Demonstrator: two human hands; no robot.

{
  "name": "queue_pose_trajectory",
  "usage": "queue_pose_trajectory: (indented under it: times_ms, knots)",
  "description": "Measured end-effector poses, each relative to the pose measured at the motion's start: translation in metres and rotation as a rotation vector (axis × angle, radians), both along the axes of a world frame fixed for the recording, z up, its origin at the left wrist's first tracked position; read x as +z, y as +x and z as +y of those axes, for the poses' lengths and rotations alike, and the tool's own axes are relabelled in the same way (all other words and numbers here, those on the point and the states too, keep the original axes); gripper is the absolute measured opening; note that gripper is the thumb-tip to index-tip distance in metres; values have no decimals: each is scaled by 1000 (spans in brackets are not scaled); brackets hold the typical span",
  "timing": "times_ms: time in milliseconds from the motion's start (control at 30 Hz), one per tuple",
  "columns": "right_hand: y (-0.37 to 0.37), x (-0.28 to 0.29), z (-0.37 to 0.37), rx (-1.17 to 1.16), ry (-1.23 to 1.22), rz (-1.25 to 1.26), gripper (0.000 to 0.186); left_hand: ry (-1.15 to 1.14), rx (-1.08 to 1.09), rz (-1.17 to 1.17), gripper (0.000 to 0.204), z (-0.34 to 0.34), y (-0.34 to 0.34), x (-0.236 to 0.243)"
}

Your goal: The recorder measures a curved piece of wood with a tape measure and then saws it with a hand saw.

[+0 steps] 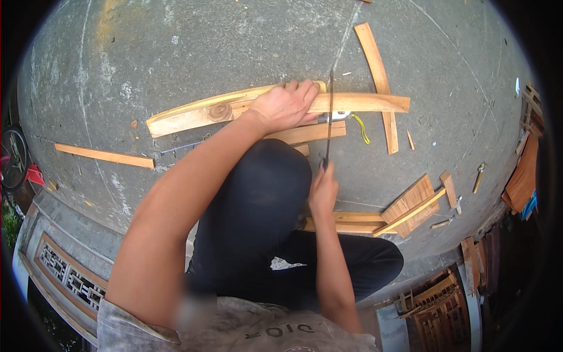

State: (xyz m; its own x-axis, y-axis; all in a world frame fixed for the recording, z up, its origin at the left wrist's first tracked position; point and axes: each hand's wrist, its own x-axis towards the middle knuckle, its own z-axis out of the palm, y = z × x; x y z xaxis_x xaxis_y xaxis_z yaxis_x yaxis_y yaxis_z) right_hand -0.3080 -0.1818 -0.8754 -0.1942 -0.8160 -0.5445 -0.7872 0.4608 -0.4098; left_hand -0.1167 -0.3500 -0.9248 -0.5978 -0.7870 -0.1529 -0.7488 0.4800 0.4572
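My right hand (324,190) is closed round the handle of a handsaw, whose thin, narrow blade (331,126) points away from me. The blade crosses a long wooden strip (363,104) near its right part. Pressing down on that strip, my left hand (284,105) has its fingers curled over the far edge, left of the blade. Beneath the hand lies a thicker plank (190,119) with a dark knot. A tape measure with a yellow-green strap (362,130) sits partly hidden under the strip, next to the blade. My bent knee (272,176) is close below the left hand.
Another strip (372,58) lies crosswise under the right end. A loose strip (105,155) is at left. Board offcuts (413,202) are piled near my right leg, with a hammer-like tool (479,178) farther right. Stacked wood (522,170) lines the right edge; a bicycle wheel (14,158) stands far left.
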Motion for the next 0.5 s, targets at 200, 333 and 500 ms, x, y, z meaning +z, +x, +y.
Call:
queue_pose_trajectory:
  times_ms: [200,333,500]
  knots:
    - [31,10,-81,-16,50,-13,29,16,4,5,59,2,3,-1]
    - [6,9,-8,-72,54,9,27,-40,-8,-7,57,2,5,-2]
    - [34,-3,-92,-13,-47,-22,30,19,7,-21,57,2,2,4]
